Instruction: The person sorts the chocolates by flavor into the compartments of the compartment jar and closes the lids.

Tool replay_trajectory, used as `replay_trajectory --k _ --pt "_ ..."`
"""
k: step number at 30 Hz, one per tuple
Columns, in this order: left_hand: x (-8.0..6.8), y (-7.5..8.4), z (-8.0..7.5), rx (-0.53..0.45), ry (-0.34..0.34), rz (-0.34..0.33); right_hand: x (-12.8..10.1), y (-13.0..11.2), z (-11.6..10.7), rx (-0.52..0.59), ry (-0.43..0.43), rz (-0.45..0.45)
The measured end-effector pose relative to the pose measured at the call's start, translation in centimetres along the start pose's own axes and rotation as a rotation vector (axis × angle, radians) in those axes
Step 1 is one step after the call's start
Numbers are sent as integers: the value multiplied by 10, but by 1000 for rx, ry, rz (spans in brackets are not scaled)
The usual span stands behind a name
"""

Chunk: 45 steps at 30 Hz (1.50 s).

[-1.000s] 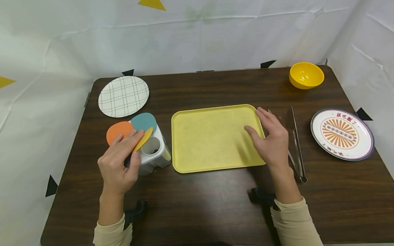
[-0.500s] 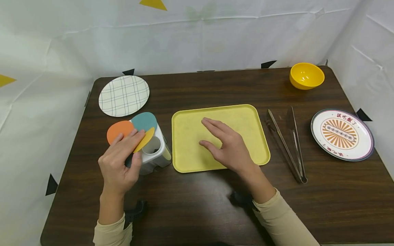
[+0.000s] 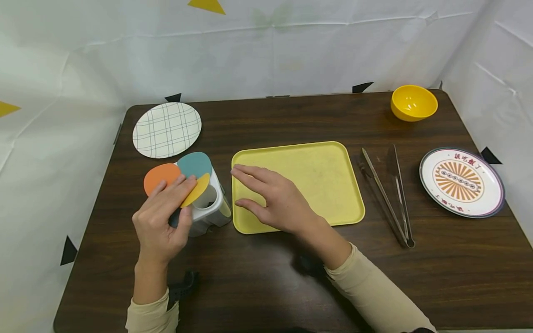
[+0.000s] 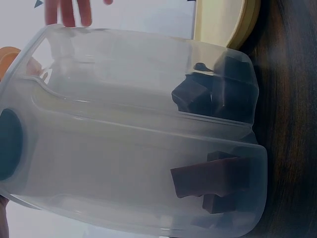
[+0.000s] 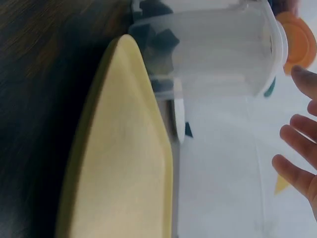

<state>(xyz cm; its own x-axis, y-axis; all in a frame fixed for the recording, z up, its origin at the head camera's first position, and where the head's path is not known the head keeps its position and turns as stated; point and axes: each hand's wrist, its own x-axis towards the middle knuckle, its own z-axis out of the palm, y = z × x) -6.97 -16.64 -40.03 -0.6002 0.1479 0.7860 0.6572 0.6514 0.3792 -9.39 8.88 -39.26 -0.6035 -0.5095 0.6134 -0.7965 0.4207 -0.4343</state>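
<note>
The clear plastic container (image 3: pixel 207 203) stands upright on the table (image 3: pixel 266 277), just beside the left edge of the yellow tray (image 3: pixel 297 185). It has a white top with round openings, and three flat round lids stand up from this top: an orange lid (image 3: pixel 160 178), a teal lid (image 3: pixel 195 163) and a yellow lid (image 3: pixel 195 188).

The left hand (image 3: pixel 160 222) holds the container from its left side; the fingers (image 3: pixel 176 187) are curled round the body and reach up to the lids, so this hand is grasping it. The right hand (image 3: pixel 272 201) is over the left part of the tray, close to the container but not touching it; its fingers are extended and relaxed, holding nothing.

In the left wrist view the walls (image 4: pixel 148 148) look thin and see-through, with some dark pieces low inside. I judge the container to be light and quite stiff, but smooth, so it may slip in a loose grip. The hinged lids seem the weak part and could bend or snap. The best place to take hold seems to be the middle of the body, with the hand round both sides, while the top stays free.
</note>
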Motion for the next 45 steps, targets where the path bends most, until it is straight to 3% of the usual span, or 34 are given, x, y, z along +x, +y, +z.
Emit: replay_trajectory --k 8,17,30,45 --pt "1 1 -1 20 -3 15 17 -5 16 13 -68 -122" --pt "-2 -3 -1 37 -29 57 27 -7 27 63 -24 -290" --pt "-2 0 1 17 1 94 21 -2 32 25 -74 -259" --pt "-1 1 3 36 33 83 21 -5 32 -110 -23 -342"
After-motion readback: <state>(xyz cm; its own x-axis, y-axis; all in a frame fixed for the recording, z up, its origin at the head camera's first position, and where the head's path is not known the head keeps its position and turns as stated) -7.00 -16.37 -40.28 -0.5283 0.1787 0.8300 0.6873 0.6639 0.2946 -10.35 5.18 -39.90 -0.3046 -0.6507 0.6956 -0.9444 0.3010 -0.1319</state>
